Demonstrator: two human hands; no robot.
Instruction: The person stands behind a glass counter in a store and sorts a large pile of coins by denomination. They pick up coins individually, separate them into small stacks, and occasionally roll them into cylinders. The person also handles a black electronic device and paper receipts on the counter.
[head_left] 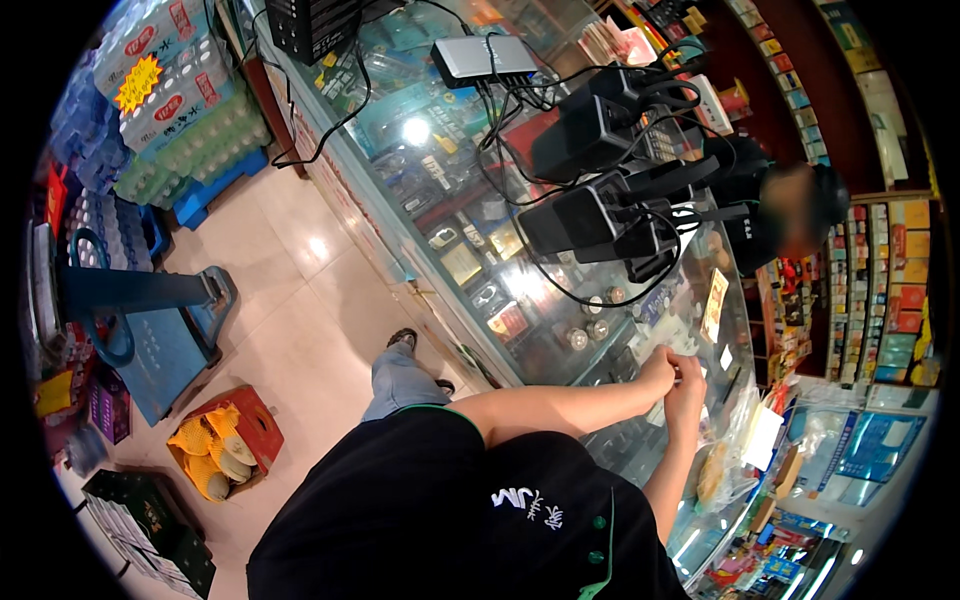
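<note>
My left hand [656,370] and my right hand [686,379] meet above the glass counter [590,372]. Their fingers are curled in and touch each other. Anything between them is hidden or too small to name. Small round jars [597,331] with silvery tops stand on the glass beyond my left hand. Farther off than my hands lies a yellowish printed card [714,306]. A clear plastic bag [735,440] with something yellowish in it rests to the right of my right hand.
Black box-shaped devices [570,215] and a silver box [484,61] trail tangled cables across the counter. A person [770,220] is behind it. On the floor are a blue platform scale [160,350], a red carton [262,437] of yellow-netted fruit and stacked bottle packs [190,135].
</note>
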